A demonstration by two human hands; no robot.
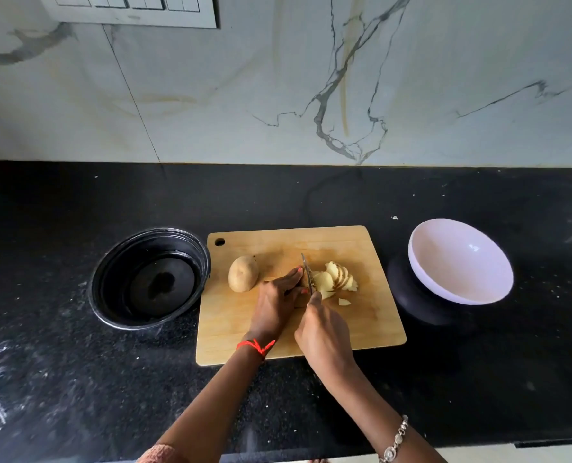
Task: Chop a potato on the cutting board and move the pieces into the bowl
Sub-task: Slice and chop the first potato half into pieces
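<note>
A wooden cutting board (244,339) lies on the black counter. A whole potato (243,274) sits on its left part. My left hand (276,304) presses down on the potato being cut, which it mostly hides. My right hand (323,330) grips a knife (307,272), whose blade stands just right of my left fingertips. Several pale potato slices (336,280) lie fanned to the right of the blade, and a small piece (344,302) lies apart below them. An empty white bowl (460,262) stands to the right of the board.
A black round bowl (151,279) with a little liquid in it sits against the board's left edge. The marble wall rises behind the counter, with a switch panel (131,10) at the top left. The counter's front edge runs along the bottom right.
</note>
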